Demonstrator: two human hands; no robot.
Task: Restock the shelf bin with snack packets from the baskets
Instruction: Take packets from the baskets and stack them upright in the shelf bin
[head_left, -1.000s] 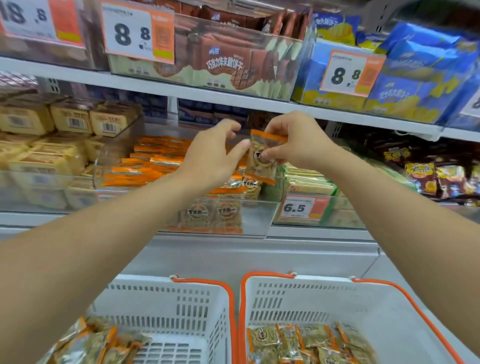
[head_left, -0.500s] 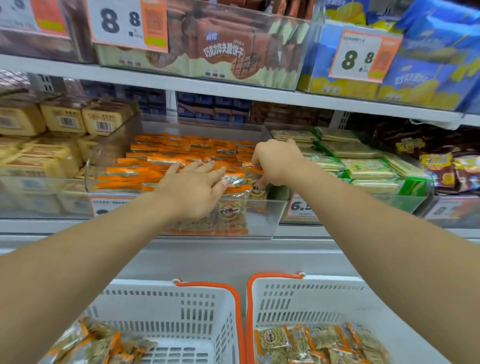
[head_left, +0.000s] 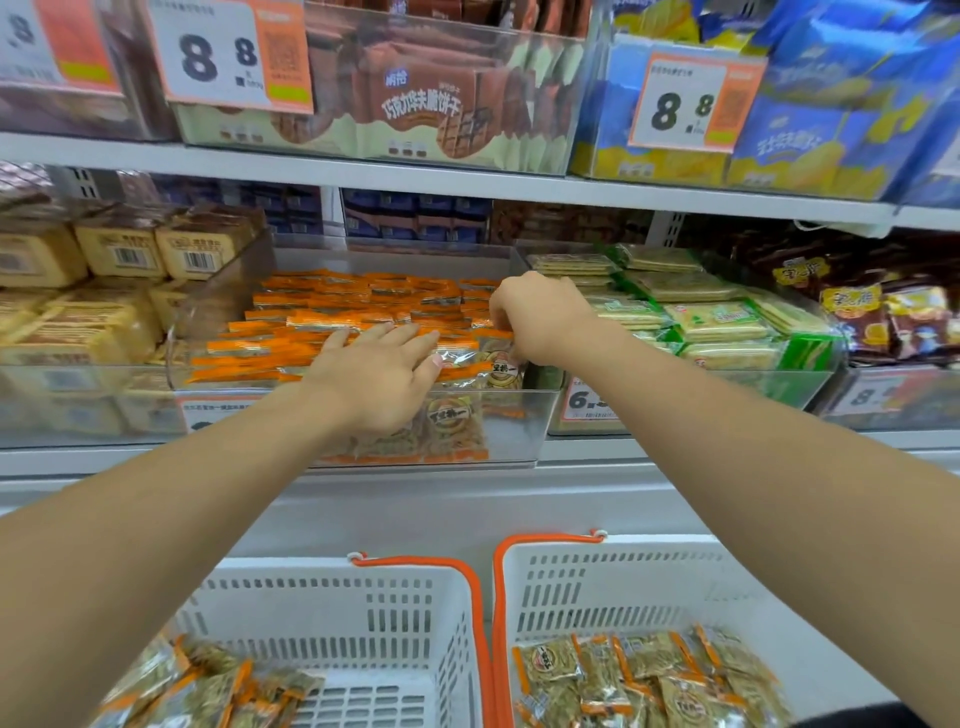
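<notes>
Both hands have dropped from chest height into the bin over the last second: the packet that was being held up between them a moment ago is now down at the front right corner, and since the half-second mark the hands have barely shifted.

Head view, the only one we have. Left hand (head_left: 382, 376) lies flat with fingers straight and slightly spread, pressing on the front rows of orange-edged snack packets (head_left: 337, 325) inside the clear shelf bin (head_left: 524, 426). Right hand (head_left: 537, 317) is curled knuckles-up over the bin's front right corner, fingertips tucked down at a clear packet with a round logo (head_left: 501, 371); it looks like a pinch on that packet's top edge, though the fingertips themselves are hidden behind the hand.

As for progress, I'd call it well along but not finished. The bin reads as fairly full, rows of packets stacked from back to front, with more standing against the front wall. Down below, though, stock remains: the left basket (head_left: 405, 623) has a heap of packets (head_left: 208, 686) in its near left corner, and the right basket (head_left: 623, 587) carries a layer of packets (head_left: 649, 680) across its floor. So several more trips look likely, space permitting, and room in that bin appears to be getting tight.
</notes>
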